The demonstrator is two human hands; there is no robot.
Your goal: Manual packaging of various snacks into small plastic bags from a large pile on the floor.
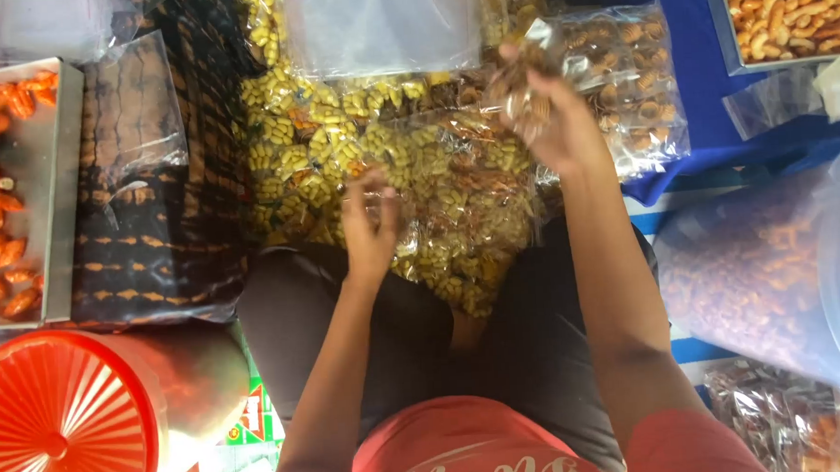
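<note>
At far left we see a metal tray (pixel 59 195) of orange snacks, with an orange ribbed lid (pixel 55 426) below it; just beside the tray lie dark patterned packets (pixel 150 210) in clear wrap; at centre spreads a heap of clear bags of yellow snacks (pixel 340 140), reaching down onto our lap; our left hand (pixel 370 227) rests on this heap with its fingers curled over a clear bag of yellow snacks (pixel 457 211), though we cannot tell whether the grip is closed; our right hand (pixel 552 117) is raised above the heap's right edge, fingers closed on a small clear packet of brown snacks (pixel 522 85); the two hands are well apart; just right of that hand lies a bag of brown ring-shaped snacks (pixel 635 85) on a blue cloth (pixel 697 92); at upper right stands a tray of tan nuts (pixel 788 8); at lower right a large clear tub (pixel 771 268) holds small orange pieces.
</note>
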